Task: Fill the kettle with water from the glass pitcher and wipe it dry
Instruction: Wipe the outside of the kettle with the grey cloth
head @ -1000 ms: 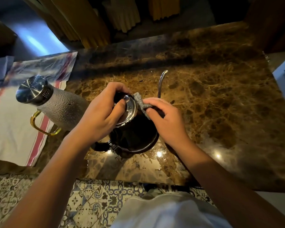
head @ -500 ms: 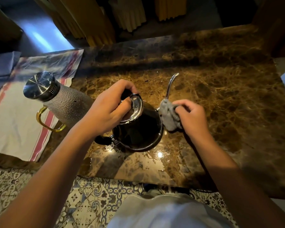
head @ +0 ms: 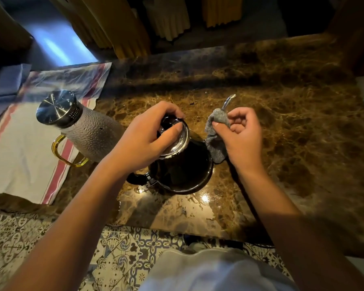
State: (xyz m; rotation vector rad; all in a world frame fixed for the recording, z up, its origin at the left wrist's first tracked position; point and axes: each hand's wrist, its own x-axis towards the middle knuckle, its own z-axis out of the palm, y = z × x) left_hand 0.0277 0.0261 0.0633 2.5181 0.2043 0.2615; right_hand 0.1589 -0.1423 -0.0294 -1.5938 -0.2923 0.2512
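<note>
Two hands at work over a brown marble countertop (head: 282,114).

Kettle (head: 185,171): dark and glossy, standing on the countertop near the front edge, between the forearms. Black handle (head: 136,178) pointing left; thin metal spout (head: 228,101) rising at the far right side.

Left hand (head: 147,139): placed on top of the kettle, fingers and thumb curled round the shiny metal lid (head: 177,139), thumb lying across the lid's near face. Whether seated or lifted, cannot tell; lid appears tilted toward the left.

Right hand (head: 240,135): just right of the kettle, fingers curled, thumb and forefinger pinching a grey cloth (head: 215,133). Cloth bunched at the base of the spout, lower end hanging down against the kettle's right shoulder. Contact between cloth and spout likely, not certain.

Glass pitcher (head: 88,133): textured, frosted body with a steel cap (head: 56,107) and a yellow-tinted handle (head: 65,152), standing left of the kettle, well apart from the right hand, close beside the left forearm. Resting partly on a white towel with red stripes (head: 25,152) spread over the left portion of the countertop.

Bright reflections of light on the polished stone just in front of the kettle. Patterned tile floor (head: 122,255) below the counter edge. Yellow curtains (head: 122,24) beyond the far edge. Folded blue fabric (head: 6,82) at the far left.
</note>
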